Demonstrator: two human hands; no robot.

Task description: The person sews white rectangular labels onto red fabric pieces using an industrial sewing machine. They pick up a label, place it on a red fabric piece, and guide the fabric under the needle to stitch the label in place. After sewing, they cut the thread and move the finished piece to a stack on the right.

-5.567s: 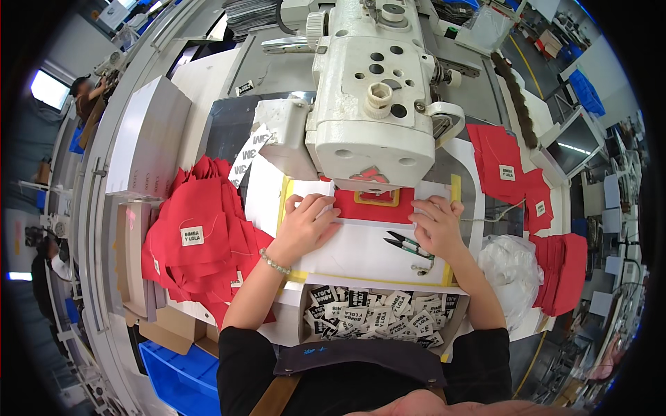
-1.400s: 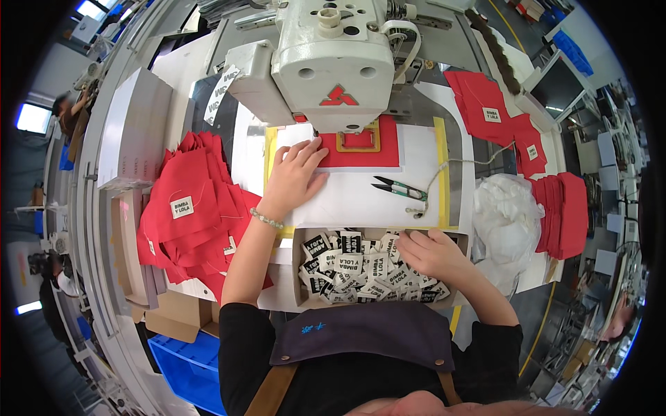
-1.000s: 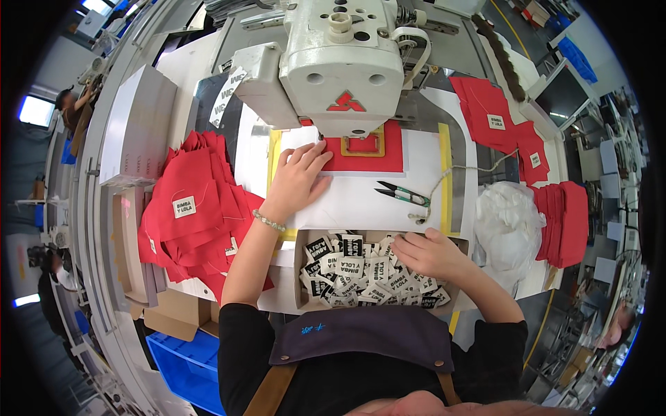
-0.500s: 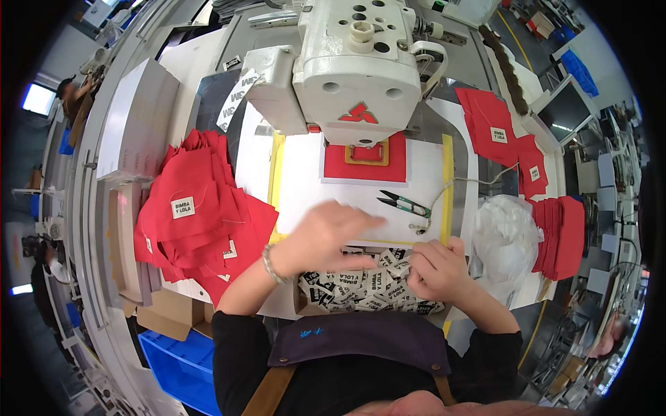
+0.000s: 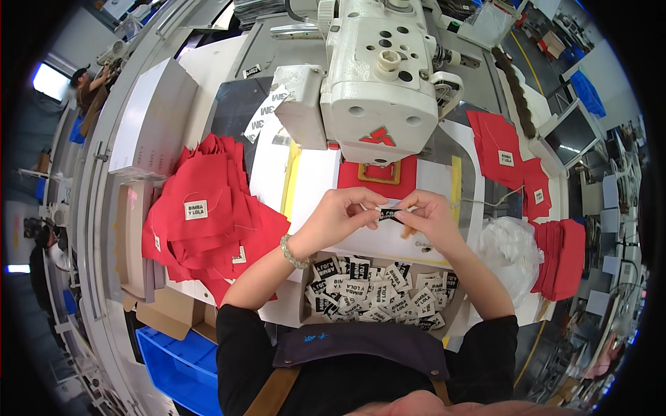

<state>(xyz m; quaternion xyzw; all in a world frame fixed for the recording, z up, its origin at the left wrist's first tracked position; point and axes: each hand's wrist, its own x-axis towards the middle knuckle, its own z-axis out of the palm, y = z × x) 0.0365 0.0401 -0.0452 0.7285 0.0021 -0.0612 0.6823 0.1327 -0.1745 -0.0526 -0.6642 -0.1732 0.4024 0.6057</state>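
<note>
A small black-and-white fabric label (image 5: 390, 214) is stretched between my two hands, just in front of the sewing machine (image 5: 378, 104). My left hand (image 5: 336, 220) pinches its left end. At the other end, my right hand (image 5: 436, 220) pinches it between thumb and fingers. Beneath my wrists, an open box (image 5: 305, 295) holds many loose labels (image 5: 378, 295) in a jumbled heap. Beyond my fingertips, a red fabric piece (image 5: 350, 177) lies under the machine's brass-coloured frame (image 5: 396, 173). My hands cover the place on the white board where the thread snips were.
To the left rises a heap of red fabric pieces (image 5: 208, 229) beside a tall white box (image 5: 152, 118). At the right are a clear plastic bag (image 5: 506, 253), a red fabric stack (image 5: 565, 260) and labelled red pieces (image 5: 494, 142). A blue crate (image 5: 180, 367) sits low at left.
My right hand has moved up from the label box and my left hand has come beside it. A label is now held between them. The view has shifted slightly.
</note>
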